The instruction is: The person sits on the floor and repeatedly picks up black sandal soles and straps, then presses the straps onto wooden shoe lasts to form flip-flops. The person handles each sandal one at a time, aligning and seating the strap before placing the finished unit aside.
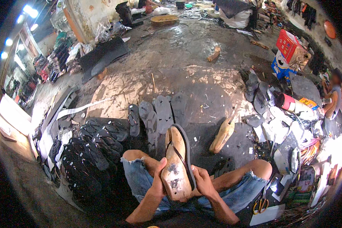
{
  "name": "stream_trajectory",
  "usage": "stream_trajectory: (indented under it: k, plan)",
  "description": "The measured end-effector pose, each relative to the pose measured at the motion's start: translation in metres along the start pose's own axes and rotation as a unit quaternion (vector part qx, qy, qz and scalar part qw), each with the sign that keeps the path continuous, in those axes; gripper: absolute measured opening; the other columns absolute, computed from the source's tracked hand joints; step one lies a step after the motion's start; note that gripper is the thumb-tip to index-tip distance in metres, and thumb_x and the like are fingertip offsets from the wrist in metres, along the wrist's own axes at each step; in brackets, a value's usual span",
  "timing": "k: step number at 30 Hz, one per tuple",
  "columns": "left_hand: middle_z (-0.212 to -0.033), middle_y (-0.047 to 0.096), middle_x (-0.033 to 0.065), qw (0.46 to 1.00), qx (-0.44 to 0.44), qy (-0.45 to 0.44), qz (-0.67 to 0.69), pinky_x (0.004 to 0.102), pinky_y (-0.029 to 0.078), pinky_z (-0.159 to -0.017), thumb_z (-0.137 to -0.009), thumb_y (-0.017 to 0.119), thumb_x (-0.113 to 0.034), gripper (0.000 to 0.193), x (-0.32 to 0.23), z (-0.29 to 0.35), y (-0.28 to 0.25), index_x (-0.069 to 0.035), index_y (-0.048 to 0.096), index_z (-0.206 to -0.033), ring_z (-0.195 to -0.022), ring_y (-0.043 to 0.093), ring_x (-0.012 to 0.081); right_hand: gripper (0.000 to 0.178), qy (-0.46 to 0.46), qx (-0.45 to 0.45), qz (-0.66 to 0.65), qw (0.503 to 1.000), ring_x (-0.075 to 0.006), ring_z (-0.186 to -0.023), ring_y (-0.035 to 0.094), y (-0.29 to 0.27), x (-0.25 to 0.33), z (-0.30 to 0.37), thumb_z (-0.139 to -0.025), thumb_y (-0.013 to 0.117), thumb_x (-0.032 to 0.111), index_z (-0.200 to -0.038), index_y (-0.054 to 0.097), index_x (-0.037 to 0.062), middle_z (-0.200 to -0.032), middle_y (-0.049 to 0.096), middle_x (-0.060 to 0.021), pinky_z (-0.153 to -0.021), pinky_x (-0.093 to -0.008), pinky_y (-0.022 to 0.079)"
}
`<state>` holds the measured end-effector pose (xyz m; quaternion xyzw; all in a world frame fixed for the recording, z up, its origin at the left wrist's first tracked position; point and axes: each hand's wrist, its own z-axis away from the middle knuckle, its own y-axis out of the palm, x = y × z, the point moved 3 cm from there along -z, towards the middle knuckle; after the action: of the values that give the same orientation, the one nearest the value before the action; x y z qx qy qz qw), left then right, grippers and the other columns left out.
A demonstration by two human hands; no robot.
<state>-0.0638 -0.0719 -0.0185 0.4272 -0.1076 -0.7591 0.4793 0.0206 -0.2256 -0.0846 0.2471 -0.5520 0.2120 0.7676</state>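
Observation:
Upright above my lap stands a pale wooden shoe last [174,173], with dark smudges on its upper face. A black flip-flop [186,146] lies against the last, its thin strap crossing over the toe part and its sole showing along the right side. My left hand [159,180] is closed on the last's left side, thumb pointing up. From the right, my right hand [203,182] grips the sole's edge near the heel; its fingertips are partly hidden. A second wooden last [222,135] lies on the dark mat in front of my right knee.
Finished black flip-flops [91,155] are heaped at my left. Loose dark soles [163,112] lie ahead. Yellow-handled scissors [260,205] rest by my right knee, near scraps and a pink-and-white roll [292,104]. A red carton [288,42] stands farther right; another person [332,98] sits beyond.

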Motion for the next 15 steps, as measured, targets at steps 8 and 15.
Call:
stream_trajectory:
  k: [8,15]
  plan:
    - [-0.15,0.058,0.0248,0.971,0.24,-0.015,-0.007,0.0454,0.048,-0.116,-0.084,0.075,-0.059,0.104,-0.001,0.018,0.004,0.003,0.04,-0.161,-0.134,0.061,0.0361,0.04,0.241,0.165,-0.314,0.903,-0.0157,-0.082,0.071,0.001,-0.027,0.044,-0.111,0.061,0.044,-0.131,0.068,0.0095,-0.103,0.075,-0.0049,-0.066,-0.0327,0.057]
    - [-0.158,0.046,0.0294,0.932,-0.023,0.188,-0.309,0.0393,0.037,-0.124,-0.085,0.083,-0.047,0.12,-0.009,0.001,0.023,0.014,0.02,-0.166,-0.148,0.046,0.0331,0.067,0.18,0.008,-0.358,0.916,-0.0264,-0.109,0.069,0.019,-0.034,0.023,-0.105,0.073,0.035,-0.158,0.043,0.0075,-0.124,0.07,-0.0091,-0.097,-0.0375,0.06]
